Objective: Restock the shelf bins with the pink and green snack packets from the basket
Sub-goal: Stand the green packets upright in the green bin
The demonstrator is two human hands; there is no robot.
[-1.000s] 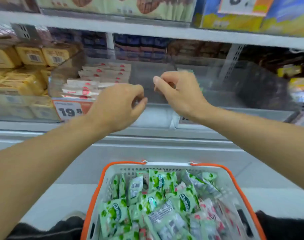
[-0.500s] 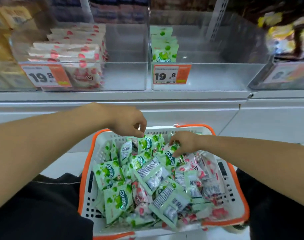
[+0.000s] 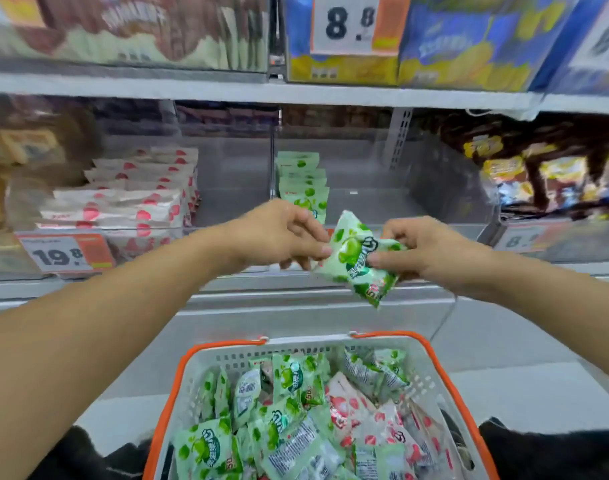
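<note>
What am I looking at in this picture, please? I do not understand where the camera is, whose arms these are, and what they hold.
There is no machine here. The camera sits on a person's head and looks forward and down, so the two bare arms belong to that person.

The left hand and the right hand both pinch one green snack packet, holding it in the air in front of the shelf.

Below them is a white basket with an orange rim, filled with green and pink packets.

On the shelf stand clear bins. The left bin holds rows of pink packets. The bin beside it holds a short row of green packets, with much free room. An orange price tag reads 19.8.

The held packet probably goes into the green bin next.
</note>
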